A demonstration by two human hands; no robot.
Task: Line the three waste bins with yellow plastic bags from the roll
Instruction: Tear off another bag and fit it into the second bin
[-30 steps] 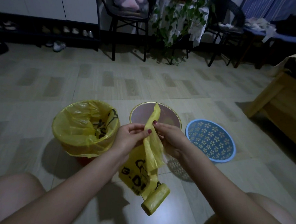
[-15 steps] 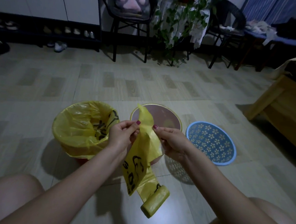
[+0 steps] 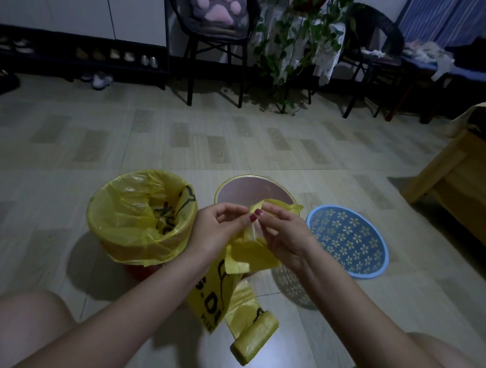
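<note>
1. A person seated on the tiled floor [image 3: 66, 142] works the mouth of a yellow plastic bag [image 3: 248, 250], held just above the middle of three waste bins.
2. The left hand [image 3: 218, 231] pinches the bag's top edge between thumb and fingertips, the other fingers curled; the right hand [image 3: 284, 238] grips the opposite edge the same way, thumb and forefinger closed on the film.
3. The two hands nearly touch at the bag's top, where a loose flap of plastic stands up between them.
4. The bag hangs down from the hands, black lettering visible on its lower part, and remains joined to the roll [image 3: 255, 340], which dangles below the forearms, above the floor.
5. The left bin [image 3: 138, 219] is already lined, yellow plastic folded over its rim.
6. The middle bin [image 3: 247, 190], pinkish inside with a gold rim, stands unlined directly behind the hands.
7. The blue bin [image 3: 347, 240], patterned with pale flowers, sits just right of it, also unlined.
8. Beyond, a black chair [image 3: 216, 52] carries a paw-shaped cushion [image 3: 217, 4], beside a trailing plant [image 3: 297, 44].
9. A wooden bed frame [image 3: 463, 185] fills the right edge.
</note>
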